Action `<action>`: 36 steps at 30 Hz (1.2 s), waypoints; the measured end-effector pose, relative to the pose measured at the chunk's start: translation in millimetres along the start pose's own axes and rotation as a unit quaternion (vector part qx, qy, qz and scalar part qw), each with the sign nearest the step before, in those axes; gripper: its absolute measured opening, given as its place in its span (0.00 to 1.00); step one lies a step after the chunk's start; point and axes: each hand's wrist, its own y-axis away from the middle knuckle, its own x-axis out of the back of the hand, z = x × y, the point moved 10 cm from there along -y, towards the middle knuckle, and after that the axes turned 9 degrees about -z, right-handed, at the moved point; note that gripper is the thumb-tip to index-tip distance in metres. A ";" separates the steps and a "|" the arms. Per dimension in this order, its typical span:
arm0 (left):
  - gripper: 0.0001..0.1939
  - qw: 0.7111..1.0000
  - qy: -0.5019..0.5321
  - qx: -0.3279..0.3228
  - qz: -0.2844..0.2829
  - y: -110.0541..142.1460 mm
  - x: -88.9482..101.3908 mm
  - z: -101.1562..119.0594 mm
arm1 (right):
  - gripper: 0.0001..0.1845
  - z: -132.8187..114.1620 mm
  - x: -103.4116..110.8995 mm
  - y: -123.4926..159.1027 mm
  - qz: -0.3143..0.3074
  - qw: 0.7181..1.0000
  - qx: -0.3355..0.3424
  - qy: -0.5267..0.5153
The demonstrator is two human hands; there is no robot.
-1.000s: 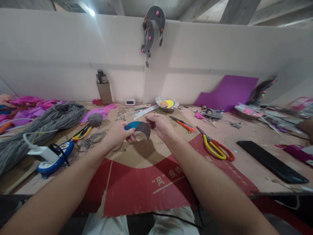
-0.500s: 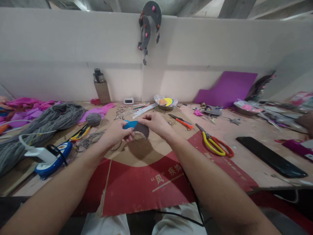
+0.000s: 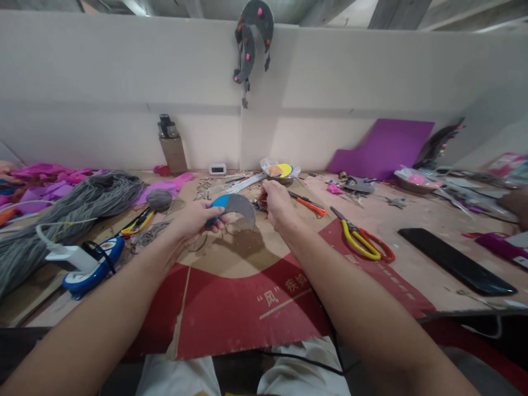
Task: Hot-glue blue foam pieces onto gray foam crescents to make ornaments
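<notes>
My left hand (image 3: 198, 218) is closed on a crescent-shaped piece, blue at one end and grey along the rest (image 3: 235, 206), held just above the cardboard sheet (image 3: 247, 297). My right hand (image 3: 277, 202) hovers just right of the crescent's grey tip with its fingers pinched together; what they hold is too small to make out. A grey ball of yarn (image 3: 159, 199) lies to the left of my left hand.
Yellow-and-red scissors (image 3: 363, 242) and an orange-handled cutter (image 3: 309, 204) lie to the right. A black flat bar (image 3: 456, 268), a purple sheet (image 3: 383, 148), a metal bowl (image 3: 281, 171), grey yarn skein (image 3: 61, 212), a blue-and-white device (image 3: 88, 269) and a bottle (image 3: 171, 144) surround the work area.
My right hand has come off the crescent and moved right and a little away. My left hand has lifted the crescent slightly and turned it.
</notes>
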 end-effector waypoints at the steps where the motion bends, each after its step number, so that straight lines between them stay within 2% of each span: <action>1: 0.05 1.000 0.019 0.002 0.001 -0.2 1.3 -0.7 | 0.13 -0.8 3.6 -1.1 0.010 1.000 0.006 -0.007; 4: 0.08 0.998 0.067 0.017 0.004 -1.7 4.9 -4.4 | 0.17 -3.7 8.2 -2.9 0.018 0.999 0.023 -0.016; 7: 0.09 0.992 0.122 0.014 0.037 -3.4 13.9 -5.0 | 0.20 -1.7 -0.7 -3.3 -0.025 0.998 0.007 0.055; 10: 0.07 0.985 0.152 -0.009 0.077 -4.3 23.5 -2.0 | 0.13 6.6 -14.4 -0.4 -0.074 0.989 -0.027 0.121; 13: 0.08 0.987 0.139 -0.025 0.082 -5.0 25.6 0.8 | 0.07 9.0 -22.7 3.3 -0.089 0.990 -0.033 0.106; 15: 0.08 0.988 0.122 -0.033 0.086 -4.2 26.0 1.7 | 0.09 7.3 -25.5 4.0 -0.097 0.991 -0.024 0.086; 17: 0.08 0.989 0.108 -0.042 0.095 -2.7 27.1 2.3 | 0.11 2.4 -23.6 2.9 -0.098 0.990 0.000 0.101; 21: 0.09 0.986 0.113 -0.064 0.109 -1.8 28.1 2.2 | 0.11 -9.1 -8.5 0.1 -0.067 0.973 0.057 0.215; 26: 0.11 0.986 0.122 -0.064 0.096 -4.2 21.8 0.2 | 0.09 -15.6 5.2 4.4 -0.049 0.947 0.078 0.308; 30: 0.09 0.984 0.137 -0.063 0.091 -2.6 17.9 1.7 | 0.12 -15.6 28.8 10.8 0.002 0.907 0.069 0.415; 33: 0.07 0.983 0.150 -0.055 0.087 -0.6 15.8 1.8 | 0.16 1.3 52.3 16.8 0.037 0.849 0.000 0.527; 36: 0.06 0.981 0.171 -0.047 0.081 0.9 14.2 0.9 | 0.21 21.2 62.8 23.0 0.030 0.802 -0.053 0.595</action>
